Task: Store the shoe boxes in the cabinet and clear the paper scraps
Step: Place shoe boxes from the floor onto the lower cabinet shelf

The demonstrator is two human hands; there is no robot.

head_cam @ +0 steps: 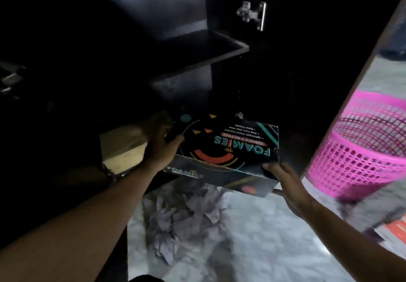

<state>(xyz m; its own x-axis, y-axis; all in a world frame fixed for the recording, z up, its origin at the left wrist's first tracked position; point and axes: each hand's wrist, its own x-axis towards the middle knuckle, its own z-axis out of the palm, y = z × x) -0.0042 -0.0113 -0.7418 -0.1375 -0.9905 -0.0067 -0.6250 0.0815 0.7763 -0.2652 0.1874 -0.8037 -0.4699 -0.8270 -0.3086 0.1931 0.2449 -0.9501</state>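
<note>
A black shoe box printed with "FOAMIES" and bright shapes is held level at the mouth of the dark cabinet, half inside its bottom compartment. My left hand grips the box's left end. My right hand holds its near right corner. A tan shoe box sits inside the cabinet, just left of the black one and behind my left hand. Crumpled grey paper scraps lie in a heap on the floor directly below the held box.
The open cabinet door stands at the right, with a metal hinge higher up. A pink mesh waste basket stands on the pale floor beyond the door. An orange and white item lies at the far right edge. A dark shelf crosses the cabinet above.
</note>
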